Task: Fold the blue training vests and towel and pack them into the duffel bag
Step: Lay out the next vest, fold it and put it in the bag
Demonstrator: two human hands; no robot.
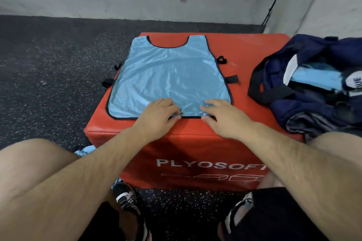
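Down by the red box's [195, 143] left foot, a crumpled blue cloth [84, 151]. On the box top the blue vest [168, 76] lies flat. The left hand [156, 117] pinches its near hem with curled fingers, and the right hand [222, 118] rests straighter fingers there. The duffel bag [313, 107] gapes at the box's right end.

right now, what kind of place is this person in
Probably a gym or training room: a red padded box marked PLYOSOFT, a speckled dark floor, and a blue training vest spread on the box beside a duffel bag.
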